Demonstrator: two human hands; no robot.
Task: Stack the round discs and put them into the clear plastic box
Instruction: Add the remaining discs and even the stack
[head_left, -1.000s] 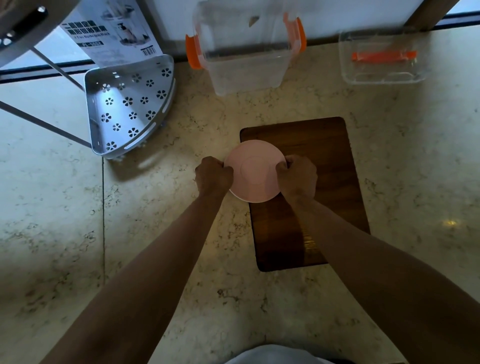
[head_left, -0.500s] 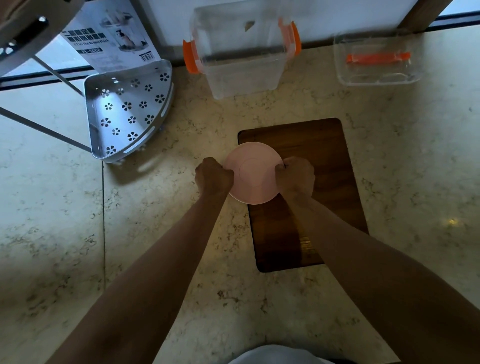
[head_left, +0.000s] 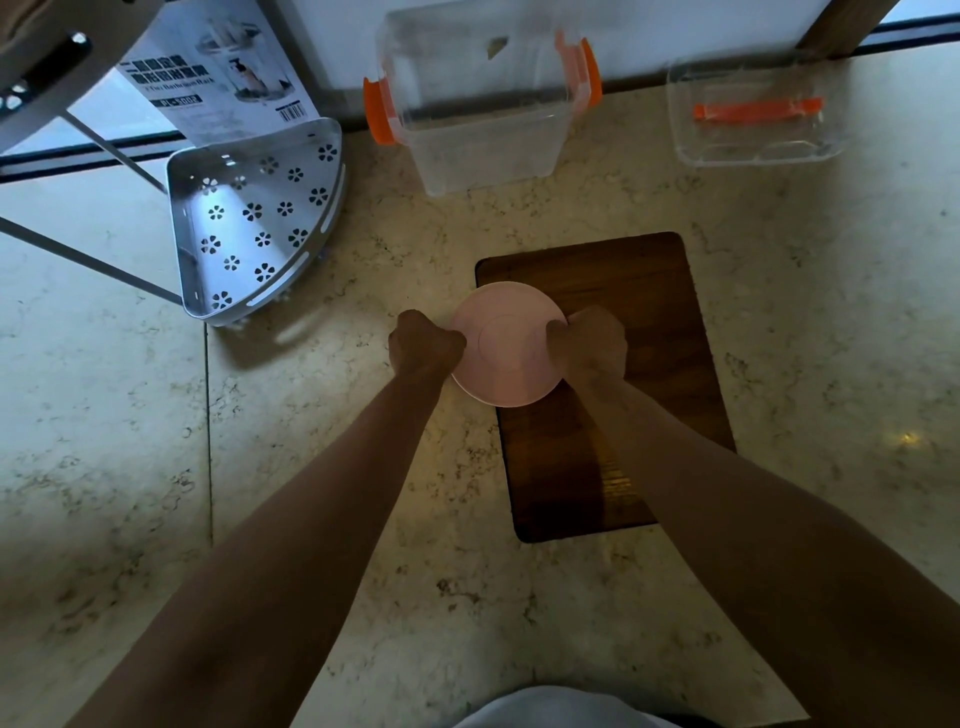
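A pale pink round disc stack (head_left: 506, 345) is held over the left edge of a dark wooden board (head_left: 639, 291); only its top face shows, so how many discs lie under it is hidden. My left hand (head_left: 423, 343) grips the stack's left rim. My right hand (head_left: 589, 340) grips its right rim. The clear plastic box (head_left: 483, 135) with orange latches stands open at the far middle, against the wall, well beyond the stack and apart from both hands.
A clear lid with an orange handle (head_left: 753, 111) lies at the far right. A white perforated corner shelf (head_left: 254, 223) sits at the far left, with its printed carton (head_left: 218, 73) and thin metal legs (head_left: 88, 260) behind it. Marble floor tiles lie all around.
Both hands and the pink stack have barely shifted; the view has drifted slightly, and the grip on both rims is unchanged.
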